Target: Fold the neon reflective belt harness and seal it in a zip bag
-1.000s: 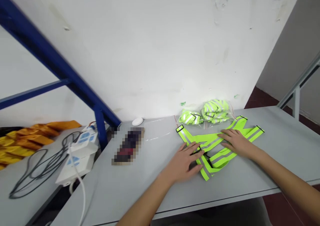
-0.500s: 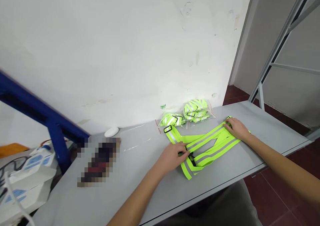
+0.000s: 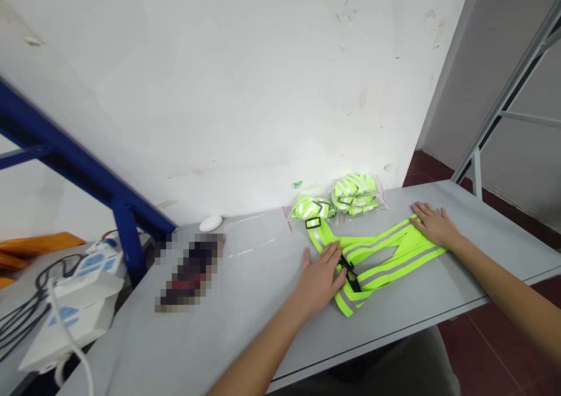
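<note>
A fluorescent yellow reflective vest point(image 3: 397, 270) made of straps with grey stripes lies loosely laid out on the grey table. My left hand point(image 3: 319, 276) rests on its left end, fingers spread, beside a black buckle point(image 3: 349, 272). At the vest's right end my right hand point(image 3: 436, 226) lies flat with its fingers apart, palm down on the straps. A black slider point(image 3: 312, 223) shows on the strap that points toward the wall. Under both palms the straps are hidden.
Clear bags of folded reflective straps point(image 3: 355, 193) sit against the wall. A white oval object point(image 3: 211, 223) and a pixelated item point(image 3: 190, 273) lie on the table's left. White power strips point(image 3: 94, 291) with cables are beyond a blue frame point(image 3: 127, 238).
My fingers have gone from gripping the straps to lying spread on them. The view has shifted, so the vest's straps look flatter and the buckle shows more.
</note>
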`<state>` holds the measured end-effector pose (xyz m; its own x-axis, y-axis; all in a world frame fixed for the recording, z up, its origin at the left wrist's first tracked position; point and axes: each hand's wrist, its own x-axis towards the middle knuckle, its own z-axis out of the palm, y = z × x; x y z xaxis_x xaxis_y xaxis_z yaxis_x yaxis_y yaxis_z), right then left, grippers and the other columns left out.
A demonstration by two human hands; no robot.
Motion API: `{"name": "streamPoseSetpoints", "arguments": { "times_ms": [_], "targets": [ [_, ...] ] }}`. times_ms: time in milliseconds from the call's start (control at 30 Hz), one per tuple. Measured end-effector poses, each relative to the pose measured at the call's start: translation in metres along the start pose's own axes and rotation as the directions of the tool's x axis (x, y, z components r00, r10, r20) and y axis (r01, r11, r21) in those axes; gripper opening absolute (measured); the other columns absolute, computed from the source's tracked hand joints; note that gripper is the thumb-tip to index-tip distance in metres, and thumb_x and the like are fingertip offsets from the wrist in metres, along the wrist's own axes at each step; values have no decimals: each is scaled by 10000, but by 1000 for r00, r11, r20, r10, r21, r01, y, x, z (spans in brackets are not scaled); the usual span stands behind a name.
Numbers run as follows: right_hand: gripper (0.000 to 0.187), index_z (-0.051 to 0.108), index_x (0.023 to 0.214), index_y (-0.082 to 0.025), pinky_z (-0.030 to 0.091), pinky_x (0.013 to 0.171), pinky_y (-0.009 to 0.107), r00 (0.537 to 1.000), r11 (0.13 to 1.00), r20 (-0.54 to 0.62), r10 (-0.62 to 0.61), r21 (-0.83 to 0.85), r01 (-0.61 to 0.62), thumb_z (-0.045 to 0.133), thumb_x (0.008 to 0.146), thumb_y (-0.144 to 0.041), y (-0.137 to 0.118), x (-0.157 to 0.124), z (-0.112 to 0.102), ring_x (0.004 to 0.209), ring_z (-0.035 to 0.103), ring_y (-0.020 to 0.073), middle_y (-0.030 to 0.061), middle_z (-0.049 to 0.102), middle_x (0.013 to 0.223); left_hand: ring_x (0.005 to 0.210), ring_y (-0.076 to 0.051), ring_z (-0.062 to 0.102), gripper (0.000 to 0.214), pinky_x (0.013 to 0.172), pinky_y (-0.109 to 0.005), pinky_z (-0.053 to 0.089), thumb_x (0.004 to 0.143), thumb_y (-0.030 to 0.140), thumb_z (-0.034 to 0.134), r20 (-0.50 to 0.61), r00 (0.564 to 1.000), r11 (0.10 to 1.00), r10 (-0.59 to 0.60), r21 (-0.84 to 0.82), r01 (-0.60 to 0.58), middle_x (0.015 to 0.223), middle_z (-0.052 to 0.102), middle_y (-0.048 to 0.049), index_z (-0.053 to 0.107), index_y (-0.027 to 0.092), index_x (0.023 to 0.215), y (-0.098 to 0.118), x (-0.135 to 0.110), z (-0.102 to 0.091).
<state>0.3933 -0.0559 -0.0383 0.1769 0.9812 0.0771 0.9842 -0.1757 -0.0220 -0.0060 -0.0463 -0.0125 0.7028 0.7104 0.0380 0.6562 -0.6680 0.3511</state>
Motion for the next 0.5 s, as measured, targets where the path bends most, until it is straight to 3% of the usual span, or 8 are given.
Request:
{"name": "streamPoseSetpoints", "arguments": {
  "times_ms": [133,267,400,500],
  "targets": [
    [578,575,1280,-157,289,1082,483,976,998,-210,-58,22,64,200,962,-461,11,3,-5,1312,429,262,125,534,1379,1397,-280,326,491,1119,-648,81,964,370,346,-3,1000,1000,-3,-5,3,1528,329,-97,365,250,1440,1,2,2],
    [538,671,1108,-143,306,1058,456,944,997,-323,-65,25,78,221,968,-402,7,-8,-18,1203,523,271,147,621,1244,1395,-288,329,476,1116,-657,104,954,375,372,-15,1000,999,-24,-21,23,1518,351,-82,405,269,1417,2,2,1],
    [480,625,1193,-183,300,1071,452,918,981,-364,-157,51,188,269,970,-417,-29,-28,-26,1275,474,267,115,569,1335,1404,-296,307,474,1100,-683,103,955,353,358,-15,999,999,-31,-30,31,1531,328,-70,398,272,1421,3,2,0],
    [545,428,1408,-221,202,1126,521,953,972,-209,-219,43,232,275,965,-500,-54,-42,-23,1411,283,280,80,344,1527,1407,-305,296,480,1084,-706,102,949,327,346,-4,999,999,-33,-25,33,1537,316,-64,392,271,1423,4,1,-2]
  ]
}}
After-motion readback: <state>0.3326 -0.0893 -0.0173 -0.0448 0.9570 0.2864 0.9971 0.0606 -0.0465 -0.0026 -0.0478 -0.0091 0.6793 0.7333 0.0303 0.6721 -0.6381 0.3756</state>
